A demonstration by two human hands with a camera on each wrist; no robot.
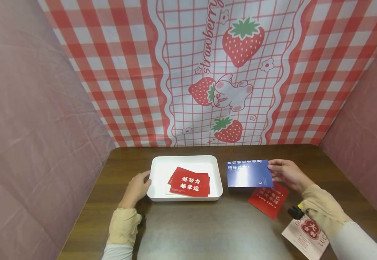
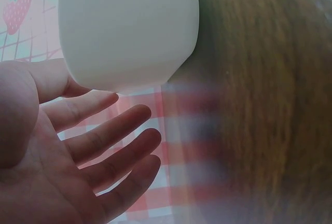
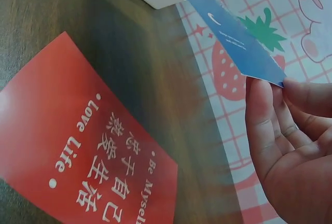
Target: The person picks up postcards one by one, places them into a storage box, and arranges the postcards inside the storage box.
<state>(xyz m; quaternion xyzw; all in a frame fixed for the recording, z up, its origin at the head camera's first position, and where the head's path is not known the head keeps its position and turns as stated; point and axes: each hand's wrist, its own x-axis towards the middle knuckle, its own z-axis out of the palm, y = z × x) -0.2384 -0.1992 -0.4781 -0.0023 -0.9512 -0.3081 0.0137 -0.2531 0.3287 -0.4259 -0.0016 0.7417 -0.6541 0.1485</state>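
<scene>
My right hand [image 1: 287,173] pinches the right edge of a blue card [image 1: 248,174] with white lettering, thumb on one side and fingers on the other. The blue card is held up over the far corner of a red card [image 1: 269,200] printed "Love Life". At the left end of a white tray [image 1: 186,198], my left hand [image 1: 135,189] rests with its fingertips right at the rim. Its fingers [image 2: 111,130] are spread and relaxed in the left wrist view. Inside the tray, a red card [image 1: 190,184] with white characters lies on top of other cards.
A pale pink card [image 1: 307,234] with a red emblem lies at the front right, partly under the right forearm. The brown wooden table [image 1: 208,231] ends at a hanging strawberry-print cloth [image 1: 188,65]. Pink cloth [image 1: 29,144] hangs at both sides.
</scene>
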